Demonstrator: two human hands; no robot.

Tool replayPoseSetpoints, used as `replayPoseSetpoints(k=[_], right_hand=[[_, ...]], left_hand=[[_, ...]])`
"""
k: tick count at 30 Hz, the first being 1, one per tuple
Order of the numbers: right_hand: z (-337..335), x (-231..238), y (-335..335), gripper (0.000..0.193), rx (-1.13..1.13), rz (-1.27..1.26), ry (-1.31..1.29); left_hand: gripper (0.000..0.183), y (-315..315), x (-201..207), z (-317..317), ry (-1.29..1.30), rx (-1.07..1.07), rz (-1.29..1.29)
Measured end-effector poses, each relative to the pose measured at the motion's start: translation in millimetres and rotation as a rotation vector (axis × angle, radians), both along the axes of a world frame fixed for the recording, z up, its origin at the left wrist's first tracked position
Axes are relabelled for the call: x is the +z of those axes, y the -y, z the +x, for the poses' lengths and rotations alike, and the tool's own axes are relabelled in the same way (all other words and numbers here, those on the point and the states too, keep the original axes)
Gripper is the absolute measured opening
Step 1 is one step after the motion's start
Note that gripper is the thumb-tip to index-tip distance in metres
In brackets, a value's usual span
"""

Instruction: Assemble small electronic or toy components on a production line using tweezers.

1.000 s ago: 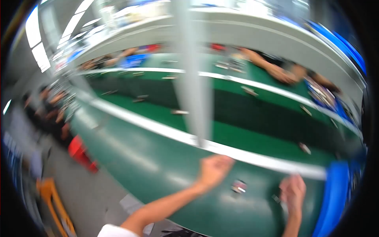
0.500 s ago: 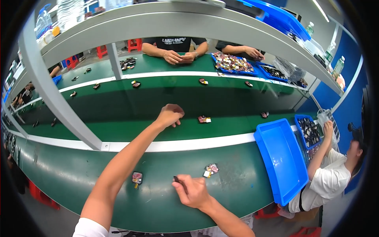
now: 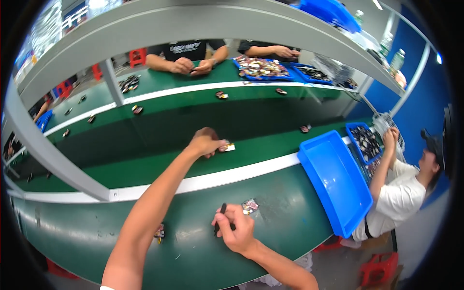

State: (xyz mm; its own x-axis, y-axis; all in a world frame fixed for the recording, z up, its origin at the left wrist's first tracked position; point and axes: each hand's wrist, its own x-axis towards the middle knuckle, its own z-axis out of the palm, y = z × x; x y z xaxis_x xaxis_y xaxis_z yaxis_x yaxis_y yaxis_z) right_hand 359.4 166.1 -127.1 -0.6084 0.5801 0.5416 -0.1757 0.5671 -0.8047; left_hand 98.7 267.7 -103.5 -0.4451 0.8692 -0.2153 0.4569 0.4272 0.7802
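Note:
Over the green conveyor belt, my left hand (image 3: 207, 142) reaches out with its fingers closed on the edge of a small electronic part (image 3: 229, 147) with a white and yellow label. My right hand (image 3: 236, 229) is above the near green worktop, its fingers wrapped round a slim black stick-like tool (image 3: 220, 218); the tool's exact kind is unclear. Just beyond the right hand lies another small electronic part (image 3: 250, 206), pinkish with a pale label. A third part (image 3: 160, 233) rests beside my left forearm, which partly covers it.
A large blue tray (image 3: 333, 181) stands to the right, near a smaller blue tray of black parts (image 3: 365, 142) and a co-worker in white (image 3: 401, 193). More parts ride the belt (image 3: 159, 121). A grey shelf beam (image 3: 193, 24) crosses overhead; co-workers sit opposite beside a heaped tray (image 3: 263, 77).
The part on the belt has shifted left to my left hand, whose fingers have closed on it. The black tool in my right hand now stands more upright. The whole view has turned somewhat.

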Motion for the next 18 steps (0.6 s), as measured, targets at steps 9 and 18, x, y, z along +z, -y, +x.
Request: replayPoseSetpoints(k=[9, 18], right_hand=[[-4, 27, -33, 0.029, 0.182, -0.951, -0.054], [-55, 82, -17, 0.040, 0.203, -0.704, -0.258]], left_hand=[[0.017, 179, 36, 17, 0.450, 0.168, 0.357], [0.020, 276, 15, 14, 0.444, 0.398, 0.530]])
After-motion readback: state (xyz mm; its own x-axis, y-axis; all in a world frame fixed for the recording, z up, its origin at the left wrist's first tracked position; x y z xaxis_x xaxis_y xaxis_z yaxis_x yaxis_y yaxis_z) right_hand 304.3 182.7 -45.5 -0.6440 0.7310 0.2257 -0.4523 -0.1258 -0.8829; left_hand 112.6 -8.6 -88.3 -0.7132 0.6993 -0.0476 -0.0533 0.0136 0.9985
